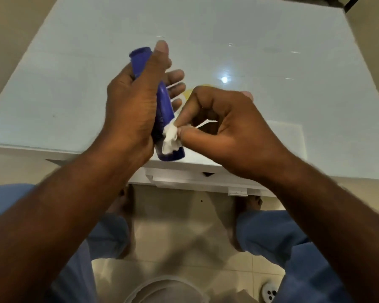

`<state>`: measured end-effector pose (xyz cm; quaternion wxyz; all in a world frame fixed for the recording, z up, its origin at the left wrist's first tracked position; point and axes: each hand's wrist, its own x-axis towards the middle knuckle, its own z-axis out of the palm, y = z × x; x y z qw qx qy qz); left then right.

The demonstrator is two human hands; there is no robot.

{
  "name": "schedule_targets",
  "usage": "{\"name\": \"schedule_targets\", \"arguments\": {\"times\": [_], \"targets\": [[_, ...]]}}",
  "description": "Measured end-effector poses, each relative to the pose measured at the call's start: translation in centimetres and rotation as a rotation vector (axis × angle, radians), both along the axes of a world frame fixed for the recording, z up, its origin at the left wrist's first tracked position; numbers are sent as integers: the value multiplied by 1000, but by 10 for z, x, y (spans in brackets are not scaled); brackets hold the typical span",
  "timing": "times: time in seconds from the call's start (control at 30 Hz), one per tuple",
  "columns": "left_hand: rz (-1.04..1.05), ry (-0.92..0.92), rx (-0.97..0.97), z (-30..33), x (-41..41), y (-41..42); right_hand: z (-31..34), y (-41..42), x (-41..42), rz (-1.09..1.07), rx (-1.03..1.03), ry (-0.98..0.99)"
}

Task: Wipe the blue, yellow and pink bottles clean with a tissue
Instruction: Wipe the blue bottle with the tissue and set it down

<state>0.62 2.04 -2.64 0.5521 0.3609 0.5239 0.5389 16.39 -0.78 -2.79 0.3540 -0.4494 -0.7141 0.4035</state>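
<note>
Head view: the left hand (133, 110) grips the blue bottle (165, 110) above the table (271, 51). The right hand (223, 132) pinches a tissue (170, 136) against it.

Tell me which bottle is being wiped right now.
The blue bottle, gripped by the left hand; the right hand presses tissue against it. The yellow one lies behind.

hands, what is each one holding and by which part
Left hand grips the blue bottle around its middle; right hand pinches the tissue by its upper edge.
</note>
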Motion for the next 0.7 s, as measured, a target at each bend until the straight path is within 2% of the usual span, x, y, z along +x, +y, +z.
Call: {"name": "schedule_targets", "arguments": {"times": [0.1, 0.2, 0.3, 0.37, 0.5, 0.57, 0.63, 0.7], "targets": [[36, 96, 60, 2, -2, -2, -2, -2, -3, -9, 41, -50], [-72, 194, 80, 0, 6, -10, -1, -1, -4, -128, 115, 81], [-146, 113, -20, -2, 15, -15, 0, 1, -3, -217, 169, 176], [-129, 143, -6, 0, 13, -12, 0, 1, -4, -205, 167, 167], [0, 24, 22, 4, -3, -4, 0, -1, -5, 6, 132, -33], [66, -10, 11, 5, -7, -2, -2, -3, -6, 44, 162, -107], [51, 2, 31, 3, -5, -5, -3, -3, -8, -27, 204, -82], [-38, 64, 63, 1, 3, -11, -2, 0, -6, -136, 215, 25]]}}
